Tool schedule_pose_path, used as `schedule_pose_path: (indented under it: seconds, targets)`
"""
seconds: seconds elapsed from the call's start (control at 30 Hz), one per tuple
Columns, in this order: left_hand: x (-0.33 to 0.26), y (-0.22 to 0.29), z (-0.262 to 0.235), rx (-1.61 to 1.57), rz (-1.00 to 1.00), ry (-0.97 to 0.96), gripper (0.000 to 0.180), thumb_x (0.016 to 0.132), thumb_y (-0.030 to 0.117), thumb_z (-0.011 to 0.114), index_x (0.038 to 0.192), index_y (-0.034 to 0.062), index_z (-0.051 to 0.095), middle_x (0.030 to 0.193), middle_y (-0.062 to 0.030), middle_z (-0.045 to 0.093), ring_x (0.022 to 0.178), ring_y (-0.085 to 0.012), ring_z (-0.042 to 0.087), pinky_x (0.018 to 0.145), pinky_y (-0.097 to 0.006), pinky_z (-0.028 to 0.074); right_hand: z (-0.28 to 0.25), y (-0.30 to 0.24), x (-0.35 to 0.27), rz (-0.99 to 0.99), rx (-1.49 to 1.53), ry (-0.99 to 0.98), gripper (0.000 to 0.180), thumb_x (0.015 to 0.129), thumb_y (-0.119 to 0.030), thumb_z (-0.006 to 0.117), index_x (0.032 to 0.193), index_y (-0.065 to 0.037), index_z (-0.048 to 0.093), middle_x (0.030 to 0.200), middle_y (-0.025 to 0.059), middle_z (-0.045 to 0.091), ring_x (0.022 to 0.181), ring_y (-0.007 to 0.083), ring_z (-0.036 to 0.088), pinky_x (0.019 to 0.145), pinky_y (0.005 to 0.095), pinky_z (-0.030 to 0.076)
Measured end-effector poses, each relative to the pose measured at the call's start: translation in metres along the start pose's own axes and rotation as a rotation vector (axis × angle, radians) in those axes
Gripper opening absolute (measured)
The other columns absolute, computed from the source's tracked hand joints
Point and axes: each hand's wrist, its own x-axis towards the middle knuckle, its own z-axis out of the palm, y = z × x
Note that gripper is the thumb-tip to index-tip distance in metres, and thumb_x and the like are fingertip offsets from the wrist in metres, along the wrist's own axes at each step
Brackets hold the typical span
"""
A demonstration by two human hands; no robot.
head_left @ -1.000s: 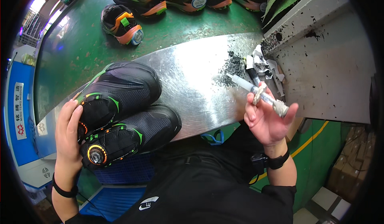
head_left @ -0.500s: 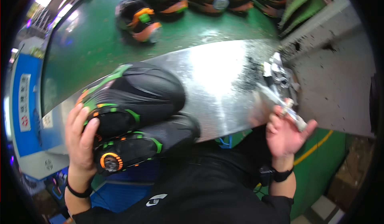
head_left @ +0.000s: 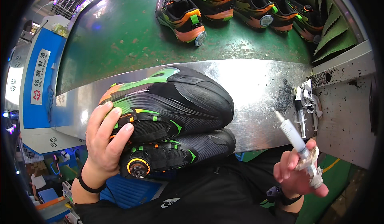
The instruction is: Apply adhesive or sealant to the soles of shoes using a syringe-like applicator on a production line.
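Two black sneakers with green and orange trim lie on their sides, pressed together: the far sneaker (head_left: 200,100) and, nearer me, another sneaker (head_left: 214,144) with a round dial. My left hand (head_left: 105,138) grips the far one near its heel end, thumb and fingers spread along its side. To the right, my right hand (head_left: 294,172) is closed around the back end of a clear syringe (head_left: 294,136), whose plunger end is caked with pale residue. The nozzle points up and slightly left, apart from the sneakers.
A metal plate (head_left: 256,134) edges the green conveyor belt (head_left: 120,44). Several similar sneakers (head_left: 216,4) stand at the back. Another syringe (head_left: 300,112) lies beside crumpled white material (head_left: 307,92), close to black smears and a grey side panel (head_left: 344,104). A blue machine panel (head_left: 46,76) stands left.
The whole view has shifted, moving the scene rightward and down in the picture. My right hand has tilted the syringe more upright and drawn it nearer me. My left hand still holds the sneaker.
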Motion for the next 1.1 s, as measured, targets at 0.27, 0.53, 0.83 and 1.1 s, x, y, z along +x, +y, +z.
schedule_pose_path:
  seconds: [0.27,0.53,0.83,1.1]
  targets:
    - [-0.001,0.000,0.000,0.010,0.005,-0.002,0.046,0.078,0.014,0.069,0.122,0.0114,0.055,0.128,-0.0204,0.054,0.114,-0.0426,0.056,0.096,-0.055,0.048,0.004,0.030,0.028,0.059,0.157,-0.153,0.116,0.061,-0.065,0.085,0.143,-0.004,0.030,0.112,0.0294,0.055,0.091,0.0279,0.055,0.071,0.0375,0.045]
    - [-0.004,0.001,-0.002,0.002,-0.010,-0.017,0.042,0.082,0.016,0.068,0.121,0.0115,0.055,0.127,-0.0208,0.055,0.116,-0.0428,0.056,0.099,-0.056,0.047,-0.007,0.044,0.039,0.069,0.177,-0.190,0.120,0.059,-0.069,0.084,0.143,-0.002,0.030,0.114,0.0293,0.055,0.093,0.0274,0.055,0.072,0.0358,0.045]
    - [-0.001,0.000,0.000,-0.010,-0.009,-0.014,0.041,0.083,0.014,0.067,0.122,0.0114,0.055,0.127,-0.0212,0.055,0.116,-0.0425,0.056,0.100,-0.056,0.046,-0.010,0.044,0.038,0.025,0.149,-0.192,0.122,0.056,-0.071,0.084,0.141,-0.001,0.031,0.115,0.0268,0.054,0.097,0.0283,0.056,0.072,0.0345,0.045]
    - [-0.003,-0.001,0.001,0.004,-0.006,-0.012,0.041,0.083,0.014,0.066,0.123,0.0114,0.055,0.128,-0.0206,0.055,0.117,-0.0412,0.056,0.100,-0.055,0.045,-0.012,0.045,0.031,0.024,0.095,-0.183,0.120,0.056,-0.071,0.084,0.139,-0.001,0.033,0.113,0.0250,0.054,0.098,0.0287,0.057,0.071,0.0337,0.044]
